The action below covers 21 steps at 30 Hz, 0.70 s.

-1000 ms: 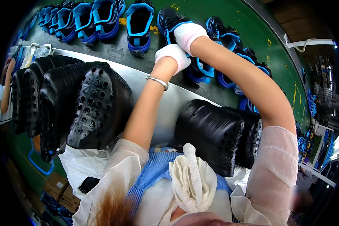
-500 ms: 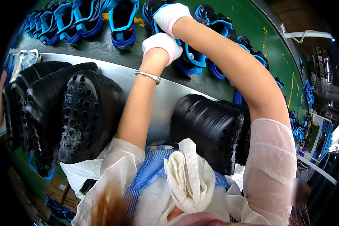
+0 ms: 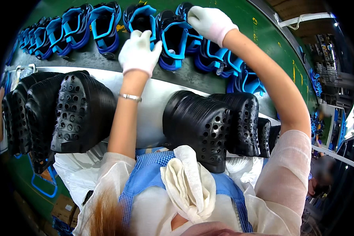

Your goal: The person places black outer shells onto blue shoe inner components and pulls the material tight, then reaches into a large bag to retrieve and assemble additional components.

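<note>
My left hand (image 3: pixel 139 53), in a white glove, is over the near side of a black sneaker (image 3: pixel 141 19) with light-blue lining. Its fingers are slightly bent and the thumb stands apart. Farther right, my right hand (image 3: pixel 210 24), also gloved, curls its fingers at the front of another black and blue sneaker (image 3: pixel 194 43); the fingertips are partly hidden. Between my hands stands a sneaker (image 3: pixel 172 41) with its opening upward and a small pale round spot inside.
A row of similar sneakers (image 3: pixel 74 27) runs along the green surface (image 3: pixel 240 23), continuing to the right. Nearer me, a metal ledge (image 3: pixel 147 114) carries stacks of nested black perforated sole-shaped pieces, left (image 3: pixel 76 112) and right (image 3: pixel 200 126). A blue tubular frame (image 3: pixel 43 187) stands lower left.
My hands have come apart: the left moved left, the right moved right. The sneakers between them now show more fully. The whole view has shifted slightly.
</note>
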{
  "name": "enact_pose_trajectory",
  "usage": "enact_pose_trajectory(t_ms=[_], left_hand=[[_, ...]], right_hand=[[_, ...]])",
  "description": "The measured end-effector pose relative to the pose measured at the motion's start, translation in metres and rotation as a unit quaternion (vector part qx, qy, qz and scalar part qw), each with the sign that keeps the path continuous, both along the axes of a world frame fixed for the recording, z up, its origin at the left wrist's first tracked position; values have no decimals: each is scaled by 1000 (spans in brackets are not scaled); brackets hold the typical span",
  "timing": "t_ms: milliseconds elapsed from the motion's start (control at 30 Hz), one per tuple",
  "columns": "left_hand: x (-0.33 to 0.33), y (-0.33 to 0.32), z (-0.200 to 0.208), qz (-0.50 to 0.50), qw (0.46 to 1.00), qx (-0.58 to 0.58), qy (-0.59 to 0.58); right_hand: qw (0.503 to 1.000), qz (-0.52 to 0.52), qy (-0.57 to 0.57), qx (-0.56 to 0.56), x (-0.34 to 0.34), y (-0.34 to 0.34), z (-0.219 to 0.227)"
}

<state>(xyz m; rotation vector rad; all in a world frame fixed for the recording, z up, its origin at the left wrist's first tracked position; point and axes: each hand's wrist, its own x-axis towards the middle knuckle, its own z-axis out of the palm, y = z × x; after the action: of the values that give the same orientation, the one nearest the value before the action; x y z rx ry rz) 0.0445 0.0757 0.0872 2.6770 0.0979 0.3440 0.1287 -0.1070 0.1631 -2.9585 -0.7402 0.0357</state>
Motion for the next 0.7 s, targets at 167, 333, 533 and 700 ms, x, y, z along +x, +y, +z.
enact_pose_trajectory(t_ms=[167,333,533,700], left_hand=[[-34,-24,-17,-128,980,-145,-41],[-24,-27,-53,-158,972,-174,5],[-14,-53,-42,-200,958,-196,55],[-1,-96,-31,-288,949,-106,72]], right_hand=[[979,39,144,-139,-11,-41,-29],[982,34,153,-107,-24,-38,-61],[980,18,156,-119,-63,-91,-39],[986,-42,133,-89,-100,-146,-30]])
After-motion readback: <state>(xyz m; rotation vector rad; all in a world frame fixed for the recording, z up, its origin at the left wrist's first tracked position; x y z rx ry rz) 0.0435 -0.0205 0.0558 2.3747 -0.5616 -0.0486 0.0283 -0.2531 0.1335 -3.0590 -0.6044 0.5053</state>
